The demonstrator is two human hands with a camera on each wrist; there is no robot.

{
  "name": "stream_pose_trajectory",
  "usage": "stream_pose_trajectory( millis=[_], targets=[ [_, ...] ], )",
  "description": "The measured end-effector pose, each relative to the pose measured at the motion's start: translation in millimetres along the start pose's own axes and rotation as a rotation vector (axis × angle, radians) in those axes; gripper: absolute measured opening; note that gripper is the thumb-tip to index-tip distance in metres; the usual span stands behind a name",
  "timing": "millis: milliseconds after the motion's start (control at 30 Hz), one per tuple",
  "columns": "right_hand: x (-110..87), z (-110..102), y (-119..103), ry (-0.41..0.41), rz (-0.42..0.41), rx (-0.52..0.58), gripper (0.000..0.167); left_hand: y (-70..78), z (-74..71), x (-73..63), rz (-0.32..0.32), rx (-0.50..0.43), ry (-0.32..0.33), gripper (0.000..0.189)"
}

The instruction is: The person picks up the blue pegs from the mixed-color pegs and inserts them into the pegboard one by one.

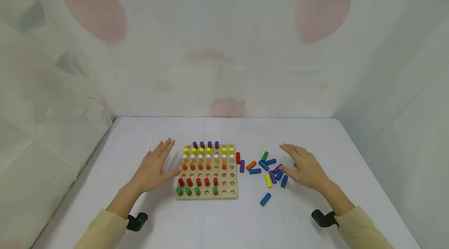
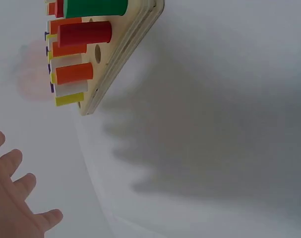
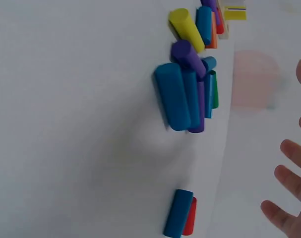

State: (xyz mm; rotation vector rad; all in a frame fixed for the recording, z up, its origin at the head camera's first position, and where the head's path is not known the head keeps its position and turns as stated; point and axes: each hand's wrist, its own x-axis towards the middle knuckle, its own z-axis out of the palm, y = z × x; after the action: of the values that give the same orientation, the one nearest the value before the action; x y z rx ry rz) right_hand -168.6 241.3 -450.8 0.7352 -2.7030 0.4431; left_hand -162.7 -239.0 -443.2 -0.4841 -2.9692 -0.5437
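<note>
A wooden pegboard (image 1: 207, 195) lies on the white table, holding rows of purple, yellow, white, orange, red and green pegs. Some of its holes show bare. My left hand (image 1: 152, 169) is beside the board's left edge, fingers spread and straight, with nothing in it. On the right, my right hand (image 1: 308, 169) hovers by the loose pegs, its fingers loosely extended and gripping nothing. Closest to its thumb are a purple peg (image 1: 277, 168) and a blue peg (image 1: 284, 181). In the right wrist view, a yellow peg (image 3: 186, 29) lies among blue and purple ones.
Several loose pegs are scattered right of the board, among them an orange peg (image 1: 251, 165) and a green peg (image 1: 265, 156). One blue peg (image 1: 265, 199) lies nearer the front. Pale printed curtains (image 1: 224, 81) enclose the table's back and sides.
</note>
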Motion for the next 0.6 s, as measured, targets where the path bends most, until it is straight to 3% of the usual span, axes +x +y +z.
stream_pose_trajectory(
  millis=[333, 600],
  targets=[
    [-8.3, 9, -8, -0.032, -0.04, 0.093, 0.066, -2.5, 10.7, -8.9, 0.025, -0.051, -0.004, 0.093],
    [-14.9, 16, -15, -0.068, -0.082, 0.133, 0.064, -3.9, 20.1, -15.9, 0.016, -0.08, -0.047, 0.098]
  ],
)
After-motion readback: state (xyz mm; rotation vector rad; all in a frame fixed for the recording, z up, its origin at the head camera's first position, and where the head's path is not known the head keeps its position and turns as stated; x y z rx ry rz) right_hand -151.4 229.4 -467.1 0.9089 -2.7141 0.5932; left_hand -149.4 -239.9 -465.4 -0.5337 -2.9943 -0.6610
